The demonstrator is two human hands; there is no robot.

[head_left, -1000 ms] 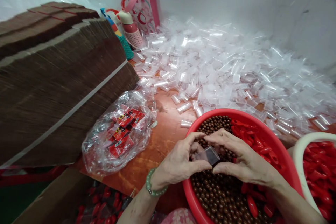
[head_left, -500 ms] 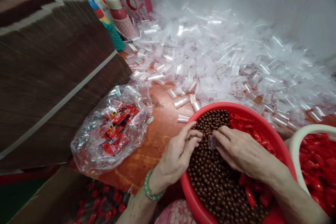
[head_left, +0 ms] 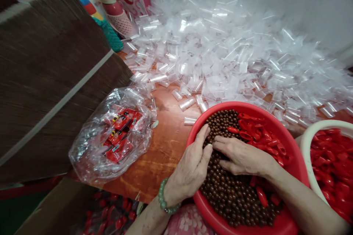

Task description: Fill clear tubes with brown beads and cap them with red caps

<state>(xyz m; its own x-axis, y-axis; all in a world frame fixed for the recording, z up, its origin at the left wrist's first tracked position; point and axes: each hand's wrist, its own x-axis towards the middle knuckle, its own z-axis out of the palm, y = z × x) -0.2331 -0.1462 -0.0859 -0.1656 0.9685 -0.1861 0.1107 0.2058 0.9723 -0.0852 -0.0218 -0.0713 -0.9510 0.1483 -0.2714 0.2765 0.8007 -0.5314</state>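
A red basin (head_left: 299, 161) holds many shiny brown balls (head_left: 234, 194) and red, pointed, hollow plastic pieces (head_left: 260, 134). Just inside its left rim, my left hand (head_left: 193, 165) rests over the balls, its fingers stretched out and the thumb apart, with nothing seen in it. My right hand (head_left: 242, 156) reaches into the basin from the right. Its fingers curl down at the balls, close to my left fingertips; what they hold is hidden. A green bead bracelet (head_left: 163, 198) circles my left wrist.
Clear plastic sleeves (head_left: 198, 55) lie heaped along the wall. A white tub (head_left: 306, 148) of red pieces stands at right. On the left are a clear bag (head_left: 110, 169) of red cards, a strapped cardboard stack (head_left: 55, 62), a bottle (head_left: 110, 5) and an open box (head_left: 46, 205).
My right hand has moved left and down toward my left hand. The small clear plastic piece at its fingertips no longer shows. My left fingers have drawn together, and the view has shifted slightly.
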